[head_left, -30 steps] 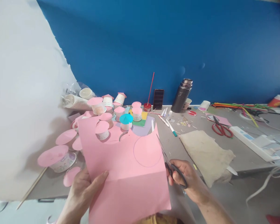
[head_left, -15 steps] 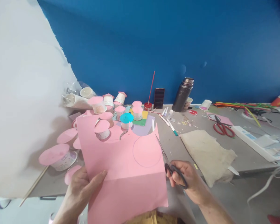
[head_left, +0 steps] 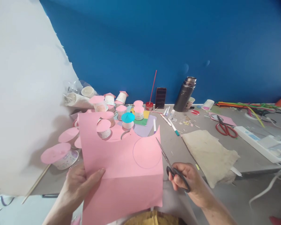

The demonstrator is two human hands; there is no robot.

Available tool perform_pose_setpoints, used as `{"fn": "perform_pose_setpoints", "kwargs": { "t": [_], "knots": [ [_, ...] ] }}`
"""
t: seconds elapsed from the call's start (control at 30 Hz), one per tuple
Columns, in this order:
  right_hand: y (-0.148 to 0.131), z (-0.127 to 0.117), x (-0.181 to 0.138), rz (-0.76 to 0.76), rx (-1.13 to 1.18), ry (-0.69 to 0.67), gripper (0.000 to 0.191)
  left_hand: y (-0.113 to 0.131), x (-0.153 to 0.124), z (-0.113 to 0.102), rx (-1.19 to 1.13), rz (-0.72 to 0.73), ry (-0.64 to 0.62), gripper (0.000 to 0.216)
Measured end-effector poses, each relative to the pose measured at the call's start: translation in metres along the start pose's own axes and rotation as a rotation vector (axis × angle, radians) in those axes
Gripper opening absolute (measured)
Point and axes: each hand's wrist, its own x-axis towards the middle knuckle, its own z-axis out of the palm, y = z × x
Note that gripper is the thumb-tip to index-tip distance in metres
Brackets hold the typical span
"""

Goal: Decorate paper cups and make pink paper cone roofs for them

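Observation:
My left hand (head_left: 81, 184) grips the left edge of a pink paper sheet (head_left: 121, 168), thumb on top. The sheet has a pencilled circle (head_left: 147, 153) near its right edge and round cut-outs along its top. My right hand (head_left: 187, 182) is closed on black-handled scissors (head_left: 172, 167); their blades point up-left and meet the sheet's right edge beside the circle.
Several paper cups with pink disc tops (head_left: 58, 155) and one with a blue top (head_left: 127, 120) crowd the grey table (head_left: 173, 147) at left. A beige cloth (head_left: 208, 153), markers (head_left: 173, 126), red scissors (head_left: 226, 128), a dark flask (head_left: 184, 93), a phone (head_left: 160, 97) and a white board (head_left: 18, 93) surround them.
The pink sheet has shifted slightly left and down with my left hand. My right hand with the scissors has stayed at the sheet's right edge.

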Motion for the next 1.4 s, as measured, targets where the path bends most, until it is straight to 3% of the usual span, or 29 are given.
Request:
{"fn": "perform_pose_setpoints", "kwargs": {
  "t": [0.93,1.4],
  "knots": [
    [0.007,-0.005,-0.007,0.040,0.006,-0.079,0.061,0.034,0.012,-0.010,-0.037,0.004,-0.084,0.035],
    [0.002,-0.004,-0.007,0.035,0.033,-0.100,0.065,0.031,0.019,-0.015,0.039,-0.092,-0.185,0.032]
  ]
}}
